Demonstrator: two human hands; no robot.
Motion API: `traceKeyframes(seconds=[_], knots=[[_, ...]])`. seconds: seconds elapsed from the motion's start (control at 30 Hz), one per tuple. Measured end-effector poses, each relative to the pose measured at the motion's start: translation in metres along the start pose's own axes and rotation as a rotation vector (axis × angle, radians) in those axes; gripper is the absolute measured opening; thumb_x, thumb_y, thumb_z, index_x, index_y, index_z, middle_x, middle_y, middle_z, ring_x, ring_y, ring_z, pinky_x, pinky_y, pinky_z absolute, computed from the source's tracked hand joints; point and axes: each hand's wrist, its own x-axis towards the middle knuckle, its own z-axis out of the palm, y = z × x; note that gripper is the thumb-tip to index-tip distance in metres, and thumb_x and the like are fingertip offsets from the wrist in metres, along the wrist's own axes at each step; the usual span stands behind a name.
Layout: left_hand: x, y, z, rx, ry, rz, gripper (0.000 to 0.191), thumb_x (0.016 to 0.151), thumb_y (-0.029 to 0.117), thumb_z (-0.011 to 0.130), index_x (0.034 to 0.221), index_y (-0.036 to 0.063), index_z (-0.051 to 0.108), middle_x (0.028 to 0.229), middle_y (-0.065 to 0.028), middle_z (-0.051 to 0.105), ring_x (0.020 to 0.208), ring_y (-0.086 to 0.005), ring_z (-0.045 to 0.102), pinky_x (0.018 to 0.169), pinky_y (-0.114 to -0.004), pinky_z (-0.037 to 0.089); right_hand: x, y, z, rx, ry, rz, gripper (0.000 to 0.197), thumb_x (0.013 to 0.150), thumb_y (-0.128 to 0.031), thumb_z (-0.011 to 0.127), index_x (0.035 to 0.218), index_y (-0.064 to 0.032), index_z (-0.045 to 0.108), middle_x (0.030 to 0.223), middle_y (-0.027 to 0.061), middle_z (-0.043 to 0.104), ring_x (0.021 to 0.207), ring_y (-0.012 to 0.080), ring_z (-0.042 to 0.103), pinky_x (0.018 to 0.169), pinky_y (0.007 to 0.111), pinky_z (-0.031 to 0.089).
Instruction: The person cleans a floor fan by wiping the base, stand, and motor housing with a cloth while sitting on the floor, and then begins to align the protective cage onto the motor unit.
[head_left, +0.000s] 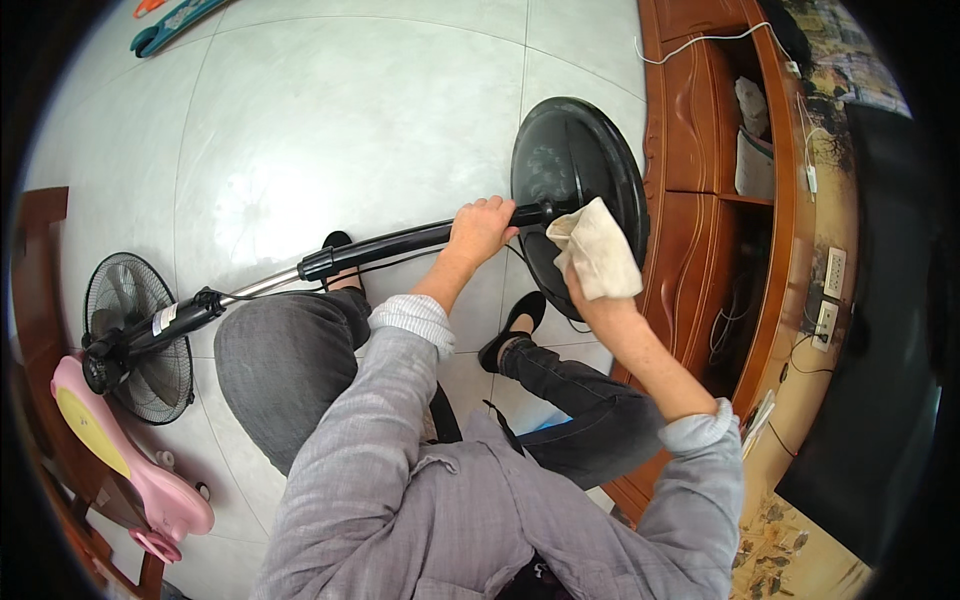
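Note:
A black pedestal fan lies tipped over across my lap, its caged head (139, 337) at the left and its round base (551, 139) raised on edge at the right. My left hand (482, 231) grips the black fan pole (405, 241) close to the base. In my right hand is a cream cloth (596, 251), pressed against the underside or face of the base; which side cannot be told. The cloth covers most of the fingers of my right hand (589, 296). A thin black power cord (390, 264) runs along the pole.
A wooden TV cabinet (686, 255) with open shelves stands close on the right, below a dark television (862, 322). Wall sockets (825, 326) hold a plug. A pink ride-on toy (142, 457) stands by wooden furniture at left. A teal scooter deck (176, 26) lies at the top.

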Motion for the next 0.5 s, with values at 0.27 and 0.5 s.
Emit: traceKeyframes(seconds=[0.27,0.5], knots=[[0.000,0.005,-0.006,-0.006,-0.071,-0.025,0.032,0.067,0.027,0.067,0.087,0.0085,0.051,0.077,-0.0076,0.053,0.068,-0.0248,0.056,0.057,-0.036,0.047,0.013,-0.003,0.111,-0.734,-0.227,-0.175,0.029,0.077,-0.020,0.043,0.092,-0.0011,0.059,0.085,0.0107,0.057,0.094,0.0261,0.047,0.091,0.037,0.028],[0.006,0.000,-0.013,-0.038,-0.092,-0.040,0.028,0.071,0.024,0.063,0.090,0.0077,0.052,0.078,-0.0086,0.053,0.071,-0.0253,0.056,0.060,-0.035,0.046,0.027,0.015,0.228,-0.510,-0.221,-0.200,0.030,0.080,-0.021,0.045,0.103,-0.0047,0.054,0.104,0.0124,0.052,0.104,0.0277,0.044,0.091,0.039,0.031]])
